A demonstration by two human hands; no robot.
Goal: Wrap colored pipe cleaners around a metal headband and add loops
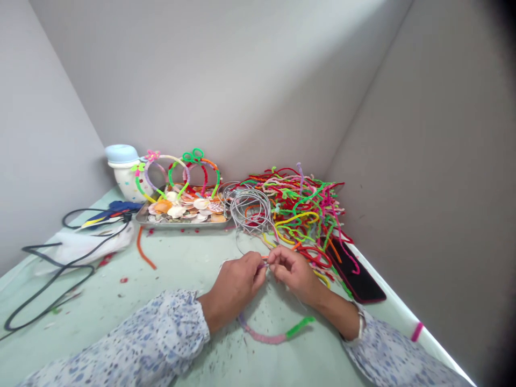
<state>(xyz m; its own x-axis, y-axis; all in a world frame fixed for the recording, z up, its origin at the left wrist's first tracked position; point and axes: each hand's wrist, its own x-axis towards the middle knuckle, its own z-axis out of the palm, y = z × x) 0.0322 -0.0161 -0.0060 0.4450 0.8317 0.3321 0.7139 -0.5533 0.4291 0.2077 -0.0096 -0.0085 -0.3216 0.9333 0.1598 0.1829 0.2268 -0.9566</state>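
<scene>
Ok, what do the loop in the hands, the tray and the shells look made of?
The loop looks like pipe cleaner: fuzzy, matte pink and green chenille; any wire core is hidden. The tray seems stainless steel, from its grey sheen along the rim. The shells look like real scallop shells: ribbed, fan-shaped, dull natural finish.
</scene>
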